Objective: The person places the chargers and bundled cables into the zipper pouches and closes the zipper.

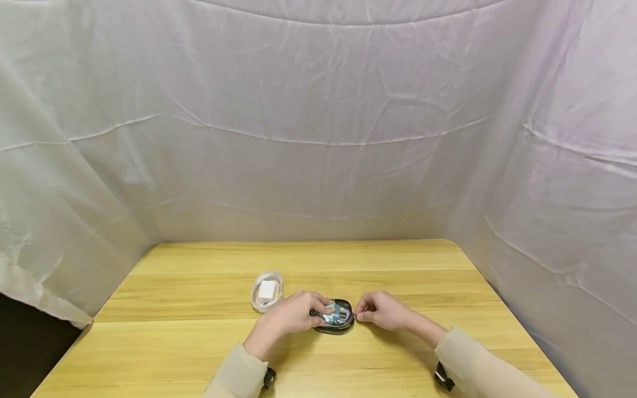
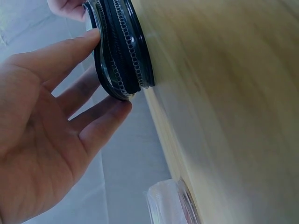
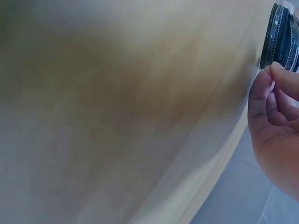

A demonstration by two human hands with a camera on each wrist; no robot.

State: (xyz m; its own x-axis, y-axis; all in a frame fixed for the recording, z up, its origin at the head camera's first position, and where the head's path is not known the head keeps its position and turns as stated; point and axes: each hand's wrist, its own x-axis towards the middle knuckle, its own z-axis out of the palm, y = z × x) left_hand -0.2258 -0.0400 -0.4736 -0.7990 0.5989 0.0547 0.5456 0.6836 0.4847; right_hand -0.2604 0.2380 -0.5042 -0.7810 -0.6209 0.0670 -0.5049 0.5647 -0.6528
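Observation:
A small clear zip pouch [image 1: 343, 317] with black edging lies on the table, something teal and dark showing inside it. My left hand [image 1: 297, 314] grips its left end, the thumb on the upper face and the other fingers along the far side. In the left wrist view, the pouch's black zipper [image 2: 112, 39] runs along its side wall. At the right end of the pouch, my right hand [image 1: 384, 310] pinches the zipper pull between thumb and forefinger; the fingertips mostly hide the pull. The right wrist view shows those fingers [image 3: 261, 95] right at the end of the zipper.
Left of the pouch and farther back sits a round, clear, whitish-rimmed case [image 1: 254, 291] with a white charger block [image 1: 267, 290] in it. All of this stands on a wood-grain table [image 1: 199, 342]. Pale cloth curtains [image 1: 318, 182] hang behind the table and on both sides.

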